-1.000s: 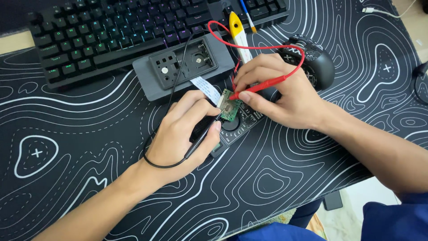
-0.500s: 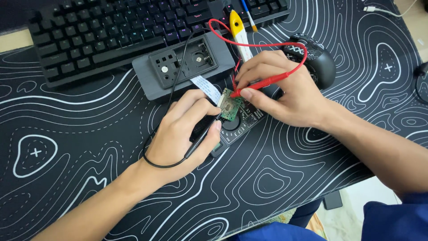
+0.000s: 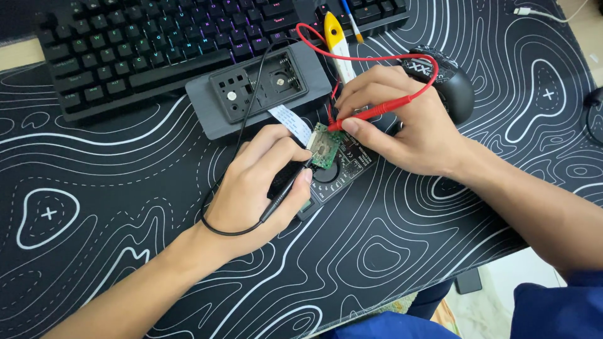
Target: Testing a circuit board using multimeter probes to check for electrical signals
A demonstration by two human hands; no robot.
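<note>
A small green circuit board point(image 3: 327, 145) with a white ribbon cable point(image 3: 290, 122) lies on top of a black multimeter point(image 3: 342, 171). My left hand point(image 3: 260, 188) grips a black test probe point(image 3: 286, 191) like a pen, its tip at the board's left edge. My right hand point(image 3: 399, 122) pinches a red test probe point(image 3: 370, 113), tip touching the board's top edge. The red lead point(image 3: 361, 58) loops up behind my right hand. A black lead point(image 3: 217, 210) curls around my left wrist.
A grey opened device case point(image 3: 257, 88) sits just behind the board. A black backlit keyboard point(image 3: 163, 50) runs along the back. A black mouse point(image 3: 449, 81) lies behind my right hand. A yellow-handled tool point(image 3: 336, 41) lies between them. All rest on a black patterned desk mat point(image 3: 113, 207).
Both hands have stayed almost still, with both probe tips kept on the green board; only the view has shifted slightly.
</note>
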